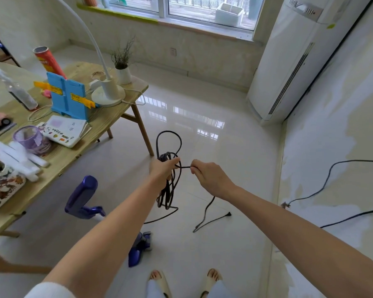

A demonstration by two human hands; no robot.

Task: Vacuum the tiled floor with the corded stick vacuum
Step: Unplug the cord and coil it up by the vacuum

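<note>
A purple stick vacuum point(82, 198) stands upright below my left forearm, its handle near the table's edge and its floor head point(139, 249) on the glossy white tiles point(202, 136). My left hand point(162, 168) grips a bundle of black cord coils point(167, 183) that loop above and hang below the fist. My right hand point(209, 177) pinches a strand of the same cord just right of the bundle. The loose end trails down to the plug point(228, 214) lying on the floor.
A cluttered wooden table point(108, 117) with a lamp, plant pot and blue stand fills the left. A tall white air conditioner point(289, 67) stands at the back right. Other black cables point(332, 175) run along the right wall. My sandalled feet point(185, 280) are at the bottom.
</note>
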